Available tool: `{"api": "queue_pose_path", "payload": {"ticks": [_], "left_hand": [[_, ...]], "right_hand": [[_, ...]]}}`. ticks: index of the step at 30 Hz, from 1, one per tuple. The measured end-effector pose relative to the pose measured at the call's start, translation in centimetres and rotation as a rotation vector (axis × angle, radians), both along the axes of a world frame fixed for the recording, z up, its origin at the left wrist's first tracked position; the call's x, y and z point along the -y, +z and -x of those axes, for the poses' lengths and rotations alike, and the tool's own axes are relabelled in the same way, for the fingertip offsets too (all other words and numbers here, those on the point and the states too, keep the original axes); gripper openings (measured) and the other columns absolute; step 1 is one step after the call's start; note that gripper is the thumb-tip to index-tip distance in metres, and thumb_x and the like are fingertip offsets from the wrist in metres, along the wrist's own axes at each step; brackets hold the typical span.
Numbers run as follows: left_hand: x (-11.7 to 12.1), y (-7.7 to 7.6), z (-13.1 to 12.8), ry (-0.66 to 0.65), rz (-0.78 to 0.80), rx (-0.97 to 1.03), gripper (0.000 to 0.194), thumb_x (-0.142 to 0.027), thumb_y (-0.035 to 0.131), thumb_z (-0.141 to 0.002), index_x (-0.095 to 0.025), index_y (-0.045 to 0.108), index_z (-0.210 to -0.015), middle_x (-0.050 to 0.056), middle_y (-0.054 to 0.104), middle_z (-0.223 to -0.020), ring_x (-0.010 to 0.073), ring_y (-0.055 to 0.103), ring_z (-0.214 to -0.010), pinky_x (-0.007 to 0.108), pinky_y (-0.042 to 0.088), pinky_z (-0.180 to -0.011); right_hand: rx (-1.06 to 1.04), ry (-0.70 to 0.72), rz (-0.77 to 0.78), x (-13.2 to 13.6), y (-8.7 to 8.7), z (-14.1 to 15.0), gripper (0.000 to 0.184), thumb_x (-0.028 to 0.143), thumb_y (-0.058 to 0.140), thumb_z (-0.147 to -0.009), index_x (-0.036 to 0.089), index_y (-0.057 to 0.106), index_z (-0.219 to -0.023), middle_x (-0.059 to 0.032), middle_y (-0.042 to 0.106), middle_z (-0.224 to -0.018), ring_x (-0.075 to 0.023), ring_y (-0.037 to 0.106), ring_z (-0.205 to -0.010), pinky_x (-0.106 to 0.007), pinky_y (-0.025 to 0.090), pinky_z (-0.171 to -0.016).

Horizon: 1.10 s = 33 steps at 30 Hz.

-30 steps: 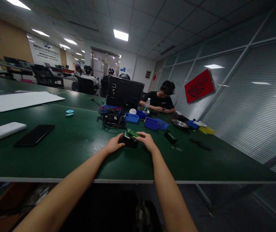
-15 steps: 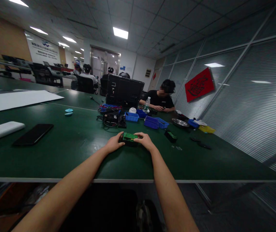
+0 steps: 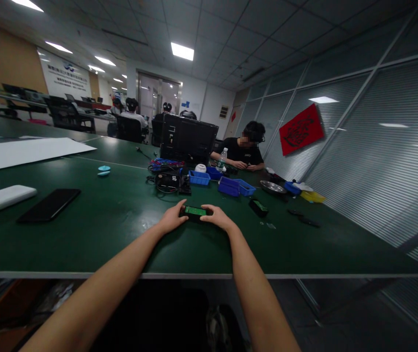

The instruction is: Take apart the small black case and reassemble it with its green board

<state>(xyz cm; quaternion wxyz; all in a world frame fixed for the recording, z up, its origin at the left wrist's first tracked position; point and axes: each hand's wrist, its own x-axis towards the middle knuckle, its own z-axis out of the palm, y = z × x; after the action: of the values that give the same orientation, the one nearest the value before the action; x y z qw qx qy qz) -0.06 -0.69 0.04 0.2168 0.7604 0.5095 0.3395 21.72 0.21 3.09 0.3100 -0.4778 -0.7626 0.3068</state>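
A small black case with a green circuit board [image 3: 194, 211] in it lies on the green table [image 3: 121, 230] in front of me. My left hand [image 3: 173, 219] grips its left end with curled fingers. My right hand [image 3: 217, 218] holds its right end, fingers pressed on the board's edge. The board lies flat in the case. Both forearms reach out over the table's near edge.
Blue bins [image 3: 231, 186], a tangle of wires [image 3: 167, 182], a black computer case [image 3: 189, 138] and a metal dish [image 3: 273, 187] stand beyond. A second small black part [image 3: 258, 206] lies to the right. A phone [image 3: 50, 204] and white box [image 3: 0, 199] lie left. A person [image 3: 247, 149] sits across.
The green board was tilted up above the black case; it has come down and now lies flat in it. Both hands stayed at the case's ends.
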Motion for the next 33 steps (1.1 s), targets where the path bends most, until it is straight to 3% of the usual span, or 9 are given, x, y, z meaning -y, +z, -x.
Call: {"api": "queue_pose_path", "payload": {"ticks": [4,10,14,18,33], "left_hand": [[-0.2,-0.3,0.0,0.013,-0.025,0.032,0.069,-0.024,0.056,-0.068,-0.018,0.029,-0.132,0.007,0.058,-0.112,0.0173,0.057,-0.095,0.028,0.043,-0.085],[-0.4,-0.8,0.0,0.015,-0.015,0.076,0.065,-0.024,0.055,-0.07,-0.019,0.032,-0.13,0.006,0.058,-0.111,0.0144,0.057,-0.092,0.027,0.045,-0.083],[-0.6,-0.9,0.1,-0.005,-0.029,0.07,0.062,-0.025,0.054,-0.071,-0.018,0.035,-0.129,0.006,0.059,-0.108,0.0142,0.058,-0.089,0.026,0.045,-0.08],[-0.7,-1.0,0.2,-0.014,-0.041,0.056,0.06,-0.027,0.054,-0.071,-0.017,0.037,-0.127,0.006,0.06,-0.107,0.0143,0.057,-0.088,0.026,0.045,-0.08],[-0.4,-0.7,0.1,-0.016,-0.033,0.032,0.057,-0.027,0.053,-0.071,-0.018,0.04,-0.126,0.005,0.06,-0.106,0.0144,0.057,-0.09,0.026,0.044,-0.081]], "right_hand": [[0.082,-0.082,-0.029,-0.9,-0.9,-0.3,0.051,0.033,0.073,-0.055,0.016,0.06,-0.101,-0.0047,0.062,-0.093,-0.0182,0.056,-0.083,-0.029,0.043,-0.075],[0.184,-0.593,-0.088,-3.0,-2.2,-4.4,0.053,0.037,0.068,-0.059,0.016,0.057,-0.107,-0.0079,0.06,-0.1,-0.0197,0.056,-0.089,-0.027,0.042,-0.075],[0.209,-0.73,-0.057,-3.7,-2.5,-6.0,0.051,0.052,0.055,-0.069,0.016,0.059,-0.106,-0.0104,0.061,-0.103,-0.0229,0.055,-0.095,-0.03,0.041,-0.08],[0.229,-0.804,-0.001,-3.8,-2.5,-5.6,0.046,0.048,0.038,-0.08,0.015,0.062,-0.102,-0.0124,0.061,-0.103,-0.0253,0.055,-0.095,-0.033,0.04,-0.079],[0.164,-0.745,-0.112,-2.4,-1.7,-2.7,0.025,0.032,0.053,-0.07,0.019,0.049,-0.091,-0.0042,0.06,-0.082,-0.016,0.056,-0.073,-0.023,0.039,-0.061]]}}
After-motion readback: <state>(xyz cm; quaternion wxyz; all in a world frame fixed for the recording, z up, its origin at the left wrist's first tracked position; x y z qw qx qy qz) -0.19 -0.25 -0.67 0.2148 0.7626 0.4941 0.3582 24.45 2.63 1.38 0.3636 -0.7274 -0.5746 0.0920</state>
